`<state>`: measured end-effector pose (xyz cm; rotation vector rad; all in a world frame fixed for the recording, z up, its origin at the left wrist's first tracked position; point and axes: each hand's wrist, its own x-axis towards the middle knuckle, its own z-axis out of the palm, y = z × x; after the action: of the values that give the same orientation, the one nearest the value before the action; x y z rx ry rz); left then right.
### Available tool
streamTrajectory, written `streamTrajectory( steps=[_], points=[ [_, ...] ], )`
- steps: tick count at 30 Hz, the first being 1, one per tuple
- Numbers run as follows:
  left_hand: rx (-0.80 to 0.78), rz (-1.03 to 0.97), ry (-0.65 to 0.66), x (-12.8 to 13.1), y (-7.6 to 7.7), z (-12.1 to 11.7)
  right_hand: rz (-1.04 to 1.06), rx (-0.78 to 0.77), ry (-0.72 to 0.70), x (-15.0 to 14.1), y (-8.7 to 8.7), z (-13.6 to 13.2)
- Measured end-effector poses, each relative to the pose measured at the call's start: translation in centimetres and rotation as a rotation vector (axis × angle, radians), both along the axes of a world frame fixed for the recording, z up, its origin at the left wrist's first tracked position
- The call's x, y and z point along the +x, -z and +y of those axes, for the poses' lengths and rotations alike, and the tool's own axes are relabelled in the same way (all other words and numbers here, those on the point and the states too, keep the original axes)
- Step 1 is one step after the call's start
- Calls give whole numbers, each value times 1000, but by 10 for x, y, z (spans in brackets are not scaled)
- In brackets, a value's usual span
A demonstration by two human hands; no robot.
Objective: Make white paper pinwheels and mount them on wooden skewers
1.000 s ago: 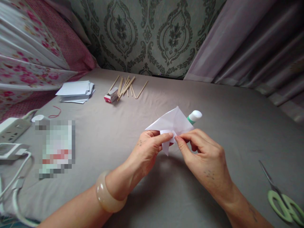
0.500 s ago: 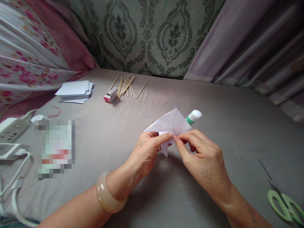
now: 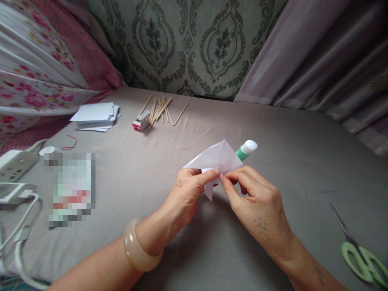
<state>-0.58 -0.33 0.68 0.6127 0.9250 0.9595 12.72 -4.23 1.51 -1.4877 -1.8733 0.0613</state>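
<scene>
A folded sheet of white paper (image 3: 216,155) is held between both hands over the middle of the grey cloth, one corner pointing away and a narrow flap hanging down. My left hand (image 3: 192,190) grips its left part, thumb lying on top near the centre. At the lower right edge my right hand (image 3: 254,198) pinches the paper between thumb and forefinger. The two thumb tips nearly meet. Just beyond the paper lies a glue stick (image 3: 247,150) with a green body and a white end, partly hidden by the paper.
Green-handled scissors (image 3: 354,252) lie at the right. At the back left are a paper stack (image 3: 95,113), a small red-and-white box (image 3: 141,121) and several wooden sticks (image 3: 160,110). A power strip (image 3: 18,165) with cables and a pixelated item (image 3: 72,190) occupy the left side.
Both hands and the paper have shifted very slightly to the left. The grip on the paper is the same.
</scene>
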Motion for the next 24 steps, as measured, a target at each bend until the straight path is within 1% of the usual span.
streamTrajectory(
  steps=[6, 10, 13, 15, 16, 17, 20, 21, 22, 24],
  points=[
    [17, 22, 0, 2, 1, 0, -6, -28, -6, -2, 1, -1],
    [-13, 91, -18, 0, 5, 3, -1, 6, -11, 0, -4, -2],
    [-33, 129, -19, -2, 6, 7, 53, 87, 76, 5, -8, 1],
    [-44, 138, 13, -3, 7, 8, 133, 77, 157, 10, -8, 7],
    [-47, 141, 38, -4, 7, 9, 199, 19, 176, 13, -7, 10],
    [-45, 139, 66, -4, 7, 9, 289, -75, 165, 15, -5, 13],
    [-23, 119, 166, -5, 8, 10, 632, -494, 3, 17, 0, 20],
    [-15, 112, 193, -5, 8, 9, 738, -607, -40, 16, 1, 21],
    [-9, 104, 215, -5, 8, 9, 824, -682, -52, 15, 2, 22],
    [-4, 93, 238, -5, 9, 9, 929, -733, -2, 13, 4, 23]
  ],
)
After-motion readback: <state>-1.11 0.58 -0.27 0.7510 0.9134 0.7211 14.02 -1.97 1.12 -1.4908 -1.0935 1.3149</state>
